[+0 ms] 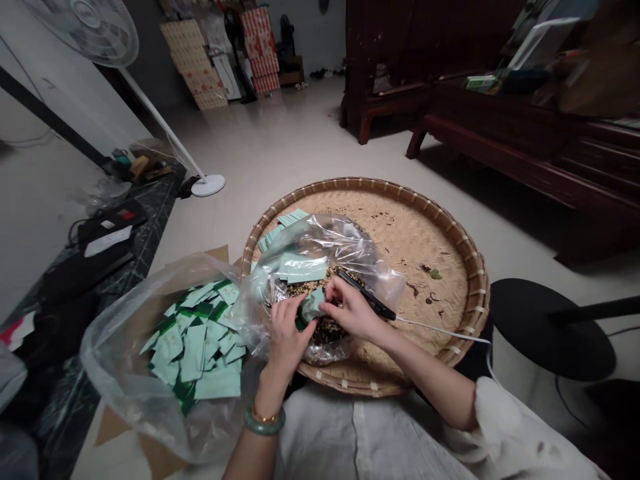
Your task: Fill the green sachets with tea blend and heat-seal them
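Note:
A small light-green packet (313, 303) is between my two hands, above a clear plastic bag (345, 233) that lies in a round woven bamboo tray (470, 267). My left hand (289, 333) grips the packet's left side, thumb below and fingers above. At its right edge my right hand (353, 310) pinches it between thumb and bent fingers. Dark and pale dried bits (330, 330) fill the bag beneath. A stack of flat green packets (303, 268) rests on the bag. Just beyond my right hand lies a dark phone-like device (373, 299) with a white cable.
At the left, a large clear bag (120, 333) holds many green packets (200, 347). More packets (293, 217) stand along the tray's left rim. A round black base (550, 327) is at right, a white fan (207, 185) at far left, dark wooden furniture (525, 147) behind.

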